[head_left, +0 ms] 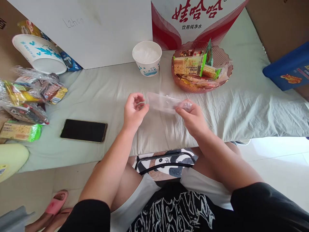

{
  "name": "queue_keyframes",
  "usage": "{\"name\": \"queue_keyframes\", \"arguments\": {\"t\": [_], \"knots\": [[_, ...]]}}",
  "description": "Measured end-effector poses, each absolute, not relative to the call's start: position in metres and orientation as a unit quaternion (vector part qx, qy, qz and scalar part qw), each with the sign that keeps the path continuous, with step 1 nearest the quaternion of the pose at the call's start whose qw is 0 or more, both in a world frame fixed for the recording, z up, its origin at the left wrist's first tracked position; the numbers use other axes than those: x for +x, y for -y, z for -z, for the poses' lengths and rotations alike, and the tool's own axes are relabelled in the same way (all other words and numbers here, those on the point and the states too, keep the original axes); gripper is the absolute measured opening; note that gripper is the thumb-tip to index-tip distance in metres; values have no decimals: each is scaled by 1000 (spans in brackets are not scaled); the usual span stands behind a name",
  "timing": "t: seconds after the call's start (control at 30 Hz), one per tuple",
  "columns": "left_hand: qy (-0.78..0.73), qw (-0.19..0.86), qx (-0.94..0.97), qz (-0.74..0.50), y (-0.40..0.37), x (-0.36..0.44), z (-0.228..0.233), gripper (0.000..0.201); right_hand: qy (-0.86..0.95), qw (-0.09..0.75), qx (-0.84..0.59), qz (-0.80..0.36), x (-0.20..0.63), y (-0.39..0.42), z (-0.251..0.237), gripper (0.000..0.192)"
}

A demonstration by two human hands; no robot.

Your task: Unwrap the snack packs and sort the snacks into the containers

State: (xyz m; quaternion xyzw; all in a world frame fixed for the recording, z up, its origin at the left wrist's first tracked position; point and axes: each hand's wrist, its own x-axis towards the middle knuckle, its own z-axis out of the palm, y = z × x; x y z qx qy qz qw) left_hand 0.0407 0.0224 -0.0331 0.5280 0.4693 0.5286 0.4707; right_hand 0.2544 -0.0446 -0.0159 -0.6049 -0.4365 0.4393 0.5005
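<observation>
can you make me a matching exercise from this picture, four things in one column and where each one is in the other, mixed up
Things:
1. clear plastic wrapper
2. black phone
3. white paper cup
4. soda biscuit packs

Places:
A. in the pink plastic bowl
B. lying flat on the sheet, to the left of the left hand
C. held between the left hand and the right hand
D. standing upright by the white box, left of the bowl

Pairs: 1-C, 2-B, 3-D, 4-A
</observation>
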Motion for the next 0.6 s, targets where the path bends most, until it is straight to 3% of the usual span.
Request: {"name": "queue_keyframes", "arguments": {"t": [0.1, 0.2, 0.3, 0.5, 0.6], "knots": [[-464, 470, 568, -491, -13, 49, 36, 31, 532, 509, -617, -277, 250, 50, 15, 11], [-362, 587, 599, -407, -1, 59, 35, 54, 655, 519, -518, -183, 242, 56, 17, 12], [-284, 660, 597, -358, 5, 63, 30, 64, 713, 486, -453, -222, 237, 61, 20, 15], [-347, 636, 587, -362, 3, 54, 14, 76, 656, 426, -538, -315, 239, 61, 16, 23], [-383, 604, 611, -340, 2, 52, 11, 52, 611, 432, -573, -334, 239, 60, 13, 32]]}}
